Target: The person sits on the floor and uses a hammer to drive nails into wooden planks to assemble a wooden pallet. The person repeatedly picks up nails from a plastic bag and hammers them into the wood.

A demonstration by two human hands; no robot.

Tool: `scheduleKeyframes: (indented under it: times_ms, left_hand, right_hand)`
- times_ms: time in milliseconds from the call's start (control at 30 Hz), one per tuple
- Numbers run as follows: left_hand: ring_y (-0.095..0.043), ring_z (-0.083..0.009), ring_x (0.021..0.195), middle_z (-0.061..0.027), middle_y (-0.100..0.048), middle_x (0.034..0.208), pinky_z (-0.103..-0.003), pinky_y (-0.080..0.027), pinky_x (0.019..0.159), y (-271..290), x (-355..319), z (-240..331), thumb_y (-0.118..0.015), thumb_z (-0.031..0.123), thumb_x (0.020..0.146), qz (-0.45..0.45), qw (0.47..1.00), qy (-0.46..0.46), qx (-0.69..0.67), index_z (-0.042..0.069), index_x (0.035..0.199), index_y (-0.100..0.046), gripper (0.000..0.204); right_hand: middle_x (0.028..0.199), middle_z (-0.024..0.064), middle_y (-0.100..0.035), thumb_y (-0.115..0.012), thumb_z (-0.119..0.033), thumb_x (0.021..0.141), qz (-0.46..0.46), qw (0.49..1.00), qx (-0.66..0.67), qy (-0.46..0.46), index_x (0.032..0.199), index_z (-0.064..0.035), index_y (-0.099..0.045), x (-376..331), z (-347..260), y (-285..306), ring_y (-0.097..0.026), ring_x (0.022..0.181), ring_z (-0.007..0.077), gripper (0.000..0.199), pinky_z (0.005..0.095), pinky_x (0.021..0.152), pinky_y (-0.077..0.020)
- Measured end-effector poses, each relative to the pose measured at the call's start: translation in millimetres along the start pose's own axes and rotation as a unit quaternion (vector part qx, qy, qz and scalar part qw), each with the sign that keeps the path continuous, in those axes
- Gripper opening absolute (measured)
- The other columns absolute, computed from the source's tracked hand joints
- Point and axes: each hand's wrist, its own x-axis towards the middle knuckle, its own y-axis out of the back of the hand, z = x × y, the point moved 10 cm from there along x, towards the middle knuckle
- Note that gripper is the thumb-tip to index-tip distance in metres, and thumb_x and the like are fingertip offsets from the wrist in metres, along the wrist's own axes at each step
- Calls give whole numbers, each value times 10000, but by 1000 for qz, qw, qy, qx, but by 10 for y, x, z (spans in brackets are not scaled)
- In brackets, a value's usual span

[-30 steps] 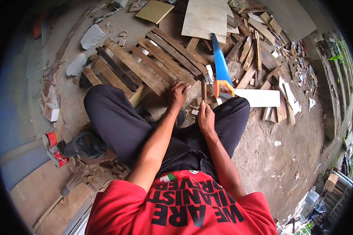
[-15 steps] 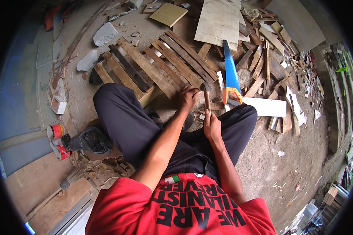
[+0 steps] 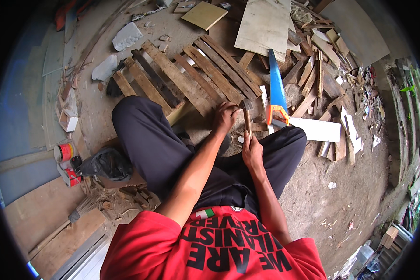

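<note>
My right hand [image 3: 252,151] is wrapped round the wooden handle of a hammer [image 3: 247,120]. The hammer's head is raised beside my left hand, close to the near end of a slatted wooden pallet [image 3: 184,79]. At that end of the slats, my left hand [image 3: 225,116] is closed with its fingers pinched together; whatever is in them is too small or hidden to make out. Between my bent knees, the lower part of the pallet is partly covered by my legs and hands. A blue handsaw [image 3: 277,88] with an orange handle lies just right of the hammer.
A white board [image 3: 315,129] lies beyond my right knee. Scrap wood [image 3: 312,84] is heaped at the far right, near a pale panel [image 3: 263,28]. Left of me are a black plastic bag [image 3: 106,164] and red cans [image 3: 66,152]. Stone blocks [image 3: 127,36] lie beyond the pallet.
The view has shifted slightly. My hands and the hammer stay in nearly the same place beside the pallet's near end.
</note>
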Motion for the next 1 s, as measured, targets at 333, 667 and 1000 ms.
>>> scheduleKeyframes:
  times_ms: [333, 667, 1000]
  left_hand:
    - [-639, -297, 910, -77, -696, 921, -428, -474, 875, 25, 30, 46, -693, 143, 849, -3, 1000, 9, -13, 77, 879, -720, 77]
    - [-649, -289, 926, -73, -708, 948, -417, -494, 862, 38, 2, 79, -697, 126, 837, 0, 1000, -11, 2, 80, 917, -737, 101]
    - [-642, -292, 916, -67, -701, 912, -413, -478, 858, 4, -10, -19, -692, 162, 841, 22, 1000, -6, -2, 92, 883, -732, 91]
  right_hand:
    - [733, 321, -604, -459, -380, 1053, -6, 1000, 0, -3, 900, 70, -563, 2, 56, -31, -616, 778, 532, 486, 540, 659, -464]
    - [712, 311, -597, -461, -386, 1053, -1, 1000, 7, -4, 917, 62, -577, -2, 13, 34, -620, 745, 513, 482, 534, 645, -458]
    - [724, 306, -607, -456, -401, 1054, 7, 1000, 27, 5, 923, 59, -579, -5, 98, 39, -622, 753, 513, 494, 522, 653, -462]
